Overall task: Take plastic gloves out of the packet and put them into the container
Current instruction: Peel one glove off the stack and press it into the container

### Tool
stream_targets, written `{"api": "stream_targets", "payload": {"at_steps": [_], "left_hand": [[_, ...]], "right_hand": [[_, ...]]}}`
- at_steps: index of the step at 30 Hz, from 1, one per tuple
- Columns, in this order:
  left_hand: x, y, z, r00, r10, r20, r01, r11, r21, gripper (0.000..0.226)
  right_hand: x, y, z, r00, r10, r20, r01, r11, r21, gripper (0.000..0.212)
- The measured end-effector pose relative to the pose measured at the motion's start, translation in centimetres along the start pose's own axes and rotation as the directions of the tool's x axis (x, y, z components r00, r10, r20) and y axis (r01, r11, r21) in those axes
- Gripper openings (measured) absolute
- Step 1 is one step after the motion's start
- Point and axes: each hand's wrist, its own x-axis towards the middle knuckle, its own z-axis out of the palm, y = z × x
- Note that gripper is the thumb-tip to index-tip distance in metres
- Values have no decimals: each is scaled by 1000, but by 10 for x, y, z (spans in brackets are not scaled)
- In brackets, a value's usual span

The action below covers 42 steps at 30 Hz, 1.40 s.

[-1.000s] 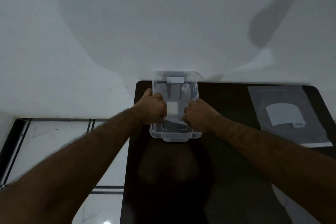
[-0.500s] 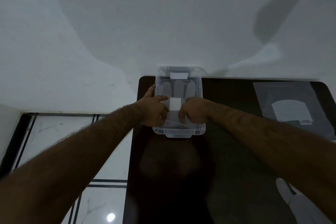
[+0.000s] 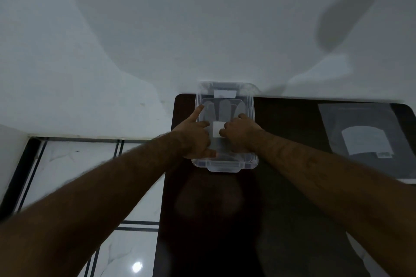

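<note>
Since a moment ago the left hand (image 3: 195, 139) has spread its fingers while the right hand (image 3: 238, 134) stays curled, both pressing the gloves (image 3: 221, 111) flat in the container (image 3: 252, 159).

We reach both bare forearms forward from the lower corners, converging toward the middle. Our left hand (image 3: 195, 136) sits palm down, index finger stretched out ahead, thumb pointing back toward us at the near side, other fingers curled inward toward the right hand. Our right hand (image 3: 239, 134) is knuckles up, fingers bent under and tucked down, one knuckle raised at the far edge. The two hands sit just beside each other with a narrow gap between the fingertips. Wrists are roughly level and straight with the forearms. Whether either hand pinches anything, we cannot tell; the fingertips are hidden under the knuckles.
</note>
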Motion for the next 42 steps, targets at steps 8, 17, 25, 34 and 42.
{"api": "stream_targets", "payload": {"at_steps": [8, 17, 25, 34, 42], "left_hand": [[15, -12, -21, 995, -67, 76, 60, 994, 93, 70], [7, -12, -32, 983, -171, -65, 175, 982, 72, 80], [11, -16, -26, 966, -229, -121, 236, 970, 54, 90], [8, 12, -5, 1000, -14, 14, 14, 999, 37, 62], [4, 20, -12, 999, -40, 37, 41, 998, -39, 62]], "right_hand": [[17, 6, 2, 994, 77, -74, -68, 991, 112, 56], [56, 19, -15, 996, 54, -68, -43, 987, 154, 84], [54, 16, -13, 989, 121, -81, -107, 980, 168, 89], [16, -4, 12, 977, 201, -66, -195, 978, 80, 34], [23, 13, 8, 970, 230, -83, -224, 972, 73, 57]]}}
